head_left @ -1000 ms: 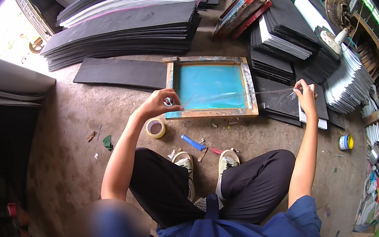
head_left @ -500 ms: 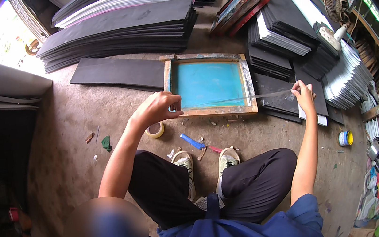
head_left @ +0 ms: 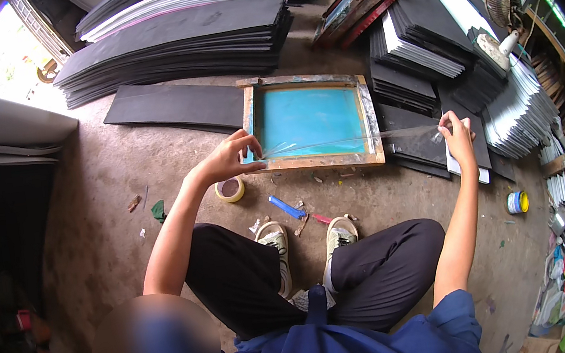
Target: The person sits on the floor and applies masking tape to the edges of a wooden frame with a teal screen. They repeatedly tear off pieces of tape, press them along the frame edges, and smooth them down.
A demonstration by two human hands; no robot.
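Observation:
A long strip of clear tape [head_left: 401, 133] stretches almost level between my hands, above the near side of a wooden screen-printing frame [head_left: 323, 162]. The frame lies flat and holds turquoise mesh [head_left: 310, 118]. At the frame's near left corner, my left hand [head_left: 229, 159] pinches one end of the strip, its fingers bent and its thumb low. Past the frame's right side, my right hand [head_left: 459, 140] grips the other end between thumb and fingertips. A roll of tape [head_left: 232, 199] rests on the floor just below my left hand.
Black sheets [head_left: 175, 108] lie left of the frame, with tall stacks [head_left: 175, 45] behind. More stacks [head_left: 427, 35] and a fan [head_left: 502, 1] stand right. Near my shoes lie a blue piece [head_left: 287, 207] and scraps; a yellow-blue can [head_left: 517, 202] sits right.
The tape strip has shifted slightly away from me over the mesh and looks straighter. My left hand's fingers have lifted and spread a little; my right hand has moved slightly right.

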